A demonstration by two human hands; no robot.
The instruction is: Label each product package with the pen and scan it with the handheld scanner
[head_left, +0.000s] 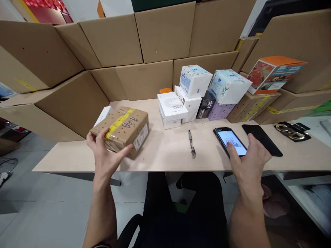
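Observation:
My left hand (107, 153) grips a brown cardboard box (126, 127) at its near left side. Its fingers lie on the top and the thumb reaches along the front toward a white label. Yellow tape and dark handwriting mark the box, which sits tilted above the tabletop. Over at the right, my right hand (248, 162) is over a black phone (222, 134) with a lit screen. Its thumb overlaps the screen and the fingers are spread to the right; whether they touch the phone I cannot tell. A pen (191, 144) lies between the hands.
Stacked white boxes (172, 105) and tissue packs (229, 86) stand at the back. An orange printed box (274, 74) tops cardboard at the right. Nearby lie a black flat pad (262, 139) and gold-handled scissors (291, 132). Cardboard walls (147, 79) enclose the table's rear.

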